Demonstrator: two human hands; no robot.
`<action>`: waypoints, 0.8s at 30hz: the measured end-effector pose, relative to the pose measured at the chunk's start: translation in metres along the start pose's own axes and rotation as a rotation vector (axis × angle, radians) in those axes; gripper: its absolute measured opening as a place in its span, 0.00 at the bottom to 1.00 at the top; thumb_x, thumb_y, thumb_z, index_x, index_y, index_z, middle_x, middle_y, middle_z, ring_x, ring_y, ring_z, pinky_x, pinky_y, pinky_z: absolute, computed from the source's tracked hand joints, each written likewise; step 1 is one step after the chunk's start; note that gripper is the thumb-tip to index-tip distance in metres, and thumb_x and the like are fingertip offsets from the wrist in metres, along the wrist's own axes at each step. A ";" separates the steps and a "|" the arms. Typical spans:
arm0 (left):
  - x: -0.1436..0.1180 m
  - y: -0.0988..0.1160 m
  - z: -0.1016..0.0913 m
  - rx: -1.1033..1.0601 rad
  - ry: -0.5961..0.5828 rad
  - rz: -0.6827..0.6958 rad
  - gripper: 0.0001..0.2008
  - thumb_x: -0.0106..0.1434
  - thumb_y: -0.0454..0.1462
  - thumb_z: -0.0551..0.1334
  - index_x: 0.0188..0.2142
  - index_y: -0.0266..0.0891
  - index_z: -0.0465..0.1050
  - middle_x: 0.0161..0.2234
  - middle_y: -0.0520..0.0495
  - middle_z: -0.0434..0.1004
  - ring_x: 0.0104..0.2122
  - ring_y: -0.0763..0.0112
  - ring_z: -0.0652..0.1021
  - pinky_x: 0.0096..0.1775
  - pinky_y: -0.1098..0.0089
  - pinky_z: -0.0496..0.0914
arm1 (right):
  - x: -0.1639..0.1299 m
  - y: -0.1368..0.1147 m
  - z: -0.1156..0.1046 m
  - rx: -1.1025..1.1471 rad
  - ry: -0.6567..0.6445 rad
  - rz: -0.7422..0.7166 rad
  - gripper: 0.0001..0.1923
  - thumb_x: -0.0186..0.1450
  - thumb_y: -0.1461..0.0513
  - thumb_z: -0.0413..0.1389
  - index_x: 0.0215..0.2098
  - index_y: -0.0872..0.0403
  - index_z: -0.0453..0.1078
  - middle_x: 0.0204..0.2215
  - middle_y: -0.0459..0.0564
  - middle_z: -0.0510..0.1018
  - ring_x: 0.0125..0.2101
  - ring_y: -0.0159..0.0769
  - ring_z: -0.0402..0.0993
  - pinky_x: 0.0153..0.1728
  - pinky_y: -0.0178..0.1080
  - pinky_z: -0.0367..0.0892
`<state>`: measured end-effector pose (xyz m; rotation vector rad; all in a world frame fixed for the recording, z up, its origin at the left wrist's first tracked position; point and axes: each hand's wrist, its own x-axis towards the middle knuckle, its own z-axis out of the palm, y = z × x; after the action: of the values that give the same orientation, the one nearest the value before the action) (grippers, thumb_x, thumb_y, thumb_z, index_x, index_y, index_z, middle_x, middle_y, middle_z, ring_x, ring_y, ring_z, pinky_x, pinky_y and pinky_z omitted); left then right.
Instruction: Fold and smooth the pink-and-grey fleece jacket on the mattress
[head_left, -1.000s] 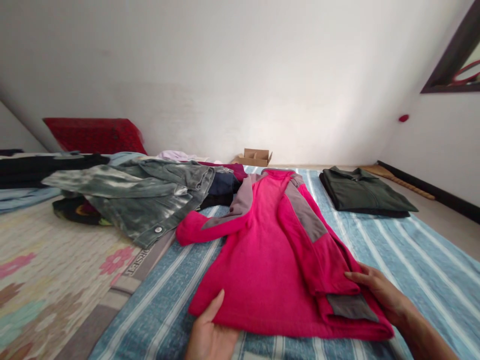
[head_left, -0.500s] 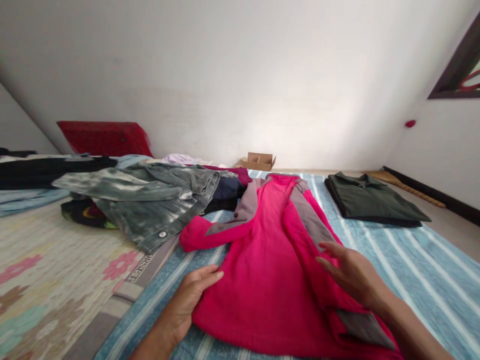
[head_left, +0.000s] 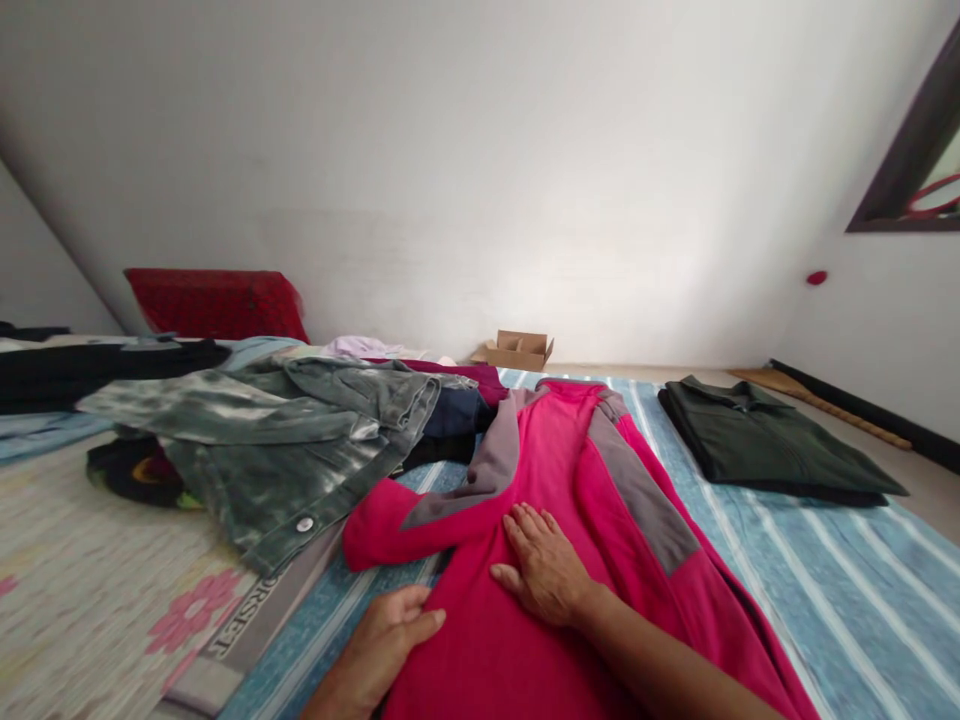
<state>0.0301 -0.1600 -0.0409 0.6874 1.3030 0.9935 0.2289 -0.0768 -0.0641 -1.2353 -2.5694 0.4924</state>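
A bright pink jacket (head_left: 480,640) with grey sleeve panels lies spread on the striped blue bed sheet, collar away from me. Its right sleeve (head_left: 645,490) runs down along the body, while the left sleeve (head_left: 435,520) bends outward to the left. My left hand (head_left: 382,640) pinches the jacket's left side edge, thumb on top. Flat on the middle of the jacket rests my right hand (head_left: 544,565), fingers extended and palm down. The lower hem is partly out of view and partly behind my right forearm.
A grey-green denim jacket (head_left: 292,450) lies crumpled on the left, beside dark and blue clothes. Folded dark green clothing (head_left: 772,440) sits to the right. By the wall are a small cardboard box (head_left: 521,350) and a red case (head_left: 217,305).
My right hand has moved left from the right sleeve onto the jacket's middle. The right sleeve now lies straighter along the side. My left hand stays at the left edge.
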 end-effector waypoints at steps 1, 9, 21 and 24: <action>0.003 0.004 0.004 -0.021 -0.018 0.003 0.15 0.43 0.38 0.70 0.32 0.35 0.75 0.31 0.40 0.80 0.34 0.53 0.80 0.41 0.58 0.71 | 0.000 0.002 0.004 -0.003 0.008 0.001 0.36 0.66 0.46 0.40 0.63 0.63 0.51 0.62 0.64 0.52 0.62 0.50 0.43 0.60 0.53 0.41; 0.052 0.028 0.030 -0.062 -0.136 -0.039 0.17 0.45 0.37 0.68 0.37 0.34 0.75 0.30 0.41 0.81 0.35 0.50 0.80 0.43 0.52 0.71 | -0.001 0.004 0.008 -0.019 0.020 0.004 0.37 0.66 0.44 0.36 0.64 0.61 0.49 0.63 0.61 0.49 0.63 0.48 0.42 0.60 0.52 0.42; 0.089 0.017 0.020 0.403 0.208 0.612 0.24 0.50 0.40 0.63 0.47 0.38 0.71 0.49 0.45 0.74 0.54 0.57 0.69 0.57 0.58 0.60 | -0.001 0.002 0.006 -0.011 0.001 0.037 0.36 0.66 0.44 0.38 0.64 0.59 0.49 0.63 0.60 0.50 0.63 0.48 0.42 0.60 0.52 0.42; 0.094 0.019 0.016 0.530 0.271 0.692 0.19 0.51 0.42 0.62 0.43 0.41 0.74 0.47 0.46 0.76 0.51 0.56 0.71 0.56 0.58 0.61 | -0.001 0.001 0.005 -0.014 -0.032 0.048 0.37 0.66 0.44 0.38 0.64 0.59 0.48 0.63 0.60 0.49 0.63 0.48 0.41 0.60 0.52 0.41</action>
<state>0.0393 -0.0663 -0.0651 1.5202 1.6283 1.3310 0.2284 -0.0774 -0.0688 -1.3072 -2.5790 0.5093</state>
